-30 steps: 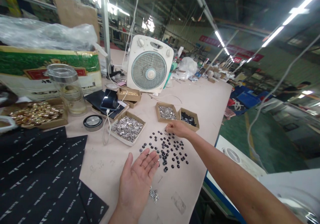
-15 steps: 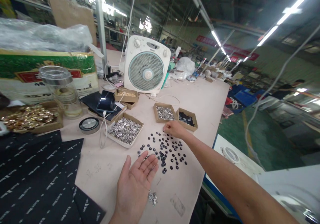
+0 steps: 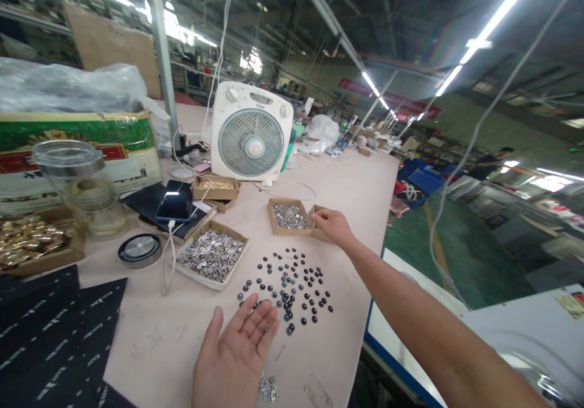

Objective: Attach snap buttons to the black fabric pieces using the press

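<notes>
My left hand point(image 3: 235, 353) is open, palm up and fingers spread, above the near part of the table. Just beyond its fingertips, many round black snap caps point(image 3: 314, 303) are scattered over the tabletop. A small pile of silver metal snap parts point(image 3: 269, 388) lies beside its wrist. My right hand point(image 3: 332, 224) reaches over a small cardboard box point(image 3: 319, 233) at the far right, its fingers pinched together. What they hold, if anything, cannot be seen, and the hand covers most of that box. Touching it on the left is another box of silver snap parts point(image 3: 290, 216).
A larger box of silver snaps point(image 3: 211, 253) stands left of the scattered caps. Behind are a white box fan point(image 3: 253, 133) and a phone point(image 3: 175, 200) with its cable. A glass jar point(image 3: 86, 195), gold parts point(image 3: 31, 238) and black printed fabric point(image 3: 41, 341) occupy the left.
My right hand has moved from the tabletop in front of the small boxes to over the right-hand box. My left hand stays open, palm up. The camera view has shifted a little.
</notes>
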`<action>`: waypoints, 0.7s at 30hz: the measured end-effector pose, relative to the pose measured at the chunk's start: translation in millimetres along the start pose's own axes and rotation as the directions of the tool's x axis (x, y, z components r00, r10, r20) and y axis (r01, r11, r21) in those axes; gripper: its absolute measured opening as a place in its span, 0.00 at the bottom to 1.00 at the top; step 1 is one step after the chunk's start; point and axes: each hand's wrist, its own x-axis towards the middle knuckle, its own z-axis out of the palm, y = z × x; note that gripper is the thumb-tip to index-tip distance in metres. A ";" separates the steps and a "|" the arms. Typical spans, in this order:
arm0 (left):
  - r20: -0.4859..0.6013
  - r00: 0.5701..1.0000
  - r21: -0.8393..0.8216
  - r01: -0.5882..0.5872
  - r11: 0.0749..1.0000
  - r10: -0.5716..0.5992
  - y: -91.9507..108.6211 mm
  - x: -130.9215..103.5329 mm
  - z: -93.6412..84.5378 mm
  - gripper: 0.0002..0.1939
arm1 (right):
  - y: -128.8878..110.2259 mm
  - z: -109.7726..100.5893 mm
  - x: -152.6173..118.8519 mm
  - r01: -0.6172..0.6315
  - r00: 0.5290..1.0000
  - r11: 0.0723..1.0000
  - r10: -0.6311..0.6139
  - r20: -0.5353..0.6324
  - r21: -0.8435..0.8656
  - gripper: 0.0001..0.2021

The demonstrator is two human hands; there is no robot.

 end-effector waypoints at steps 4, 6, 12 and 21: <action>-0.026 0.999 0.042 -0.020 0.999 0.021 -3.0 1.0 -0.1 0.25 | 27.1 -4.1 24.5 -0.105 0.994 0.984 0.107 0.004 -0.141 0.12; -0.029 1.000 0.043 -0.011 0.999 0.012 -3.1 2.3 -1.6 0.24 | 38.0 0.9 34.9 -0.114 0.990 0.979 0.127 0.068 -0.169 0.10; -0.016 1.000 0.023 0.023 0.999 -0.022 -0.9 5.1 -5.3 0.23 | 51.4 26.2 57.0 -0.056 0.972 0.976 0.101 0.210 -0.210 0.07; -0.014 0.998 -0.050 0.064 0.997 -0.065 -1.1 1.1 -0.5 0.25 | 44.4 29.7 51.2 -0.084 0.986 0.972 0.113 0.122 -0.217 0.07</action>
